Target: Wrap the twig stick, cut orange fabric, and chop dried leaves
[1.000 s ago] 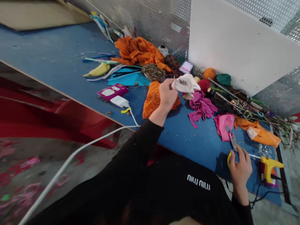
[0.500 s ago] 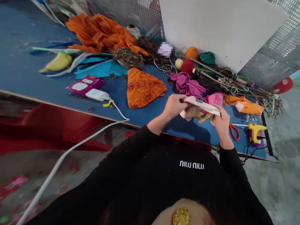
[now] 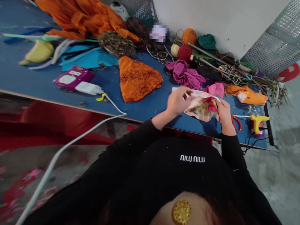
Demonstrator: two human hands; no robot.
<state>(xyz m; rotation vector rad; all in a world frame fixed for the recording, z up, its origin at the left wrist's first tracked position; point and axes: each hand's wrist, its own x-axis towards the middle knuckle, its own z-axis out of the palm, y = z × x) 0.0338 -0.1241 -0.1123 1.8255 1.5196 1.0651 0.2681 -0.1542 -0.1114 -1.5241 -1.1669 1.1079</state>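
A patterned cloth (image 3: 202,107) with a pale edge and pink, red and green print is stretched between my hands over the table's front edge. My left hand (image 3: 178,101) is closed on its left side, fingers curled at the pale border. At the right end, my right hand (image 3: 223,111) pinches the upper corner. Just beyond the cloth lie a crumpled magenta cloth (image 3: 186,75) and a pink piece (image 3: 216,89). To the left is a folded orange printed cloth (image 3: 139,79). Red-handled scissors (image 3: 236,123) rest beside my right hand.
On the blue table (image 3: 105,107) are a yellow glue gun (image 3: 259,122), a purple packet (image 3: 73,77), a white power strip (image 3: 87,88) with a cable, sticks (image 3: 211,70), coloured balls (image 3: 185,53) and a big orange cloth (image 3: 82,17). A white board (image 3: 217,25) stands behind.
The cloth has been opened out and its printed side shows more. My left hand has shifted its hold along the pale edge. The view has moved a little.
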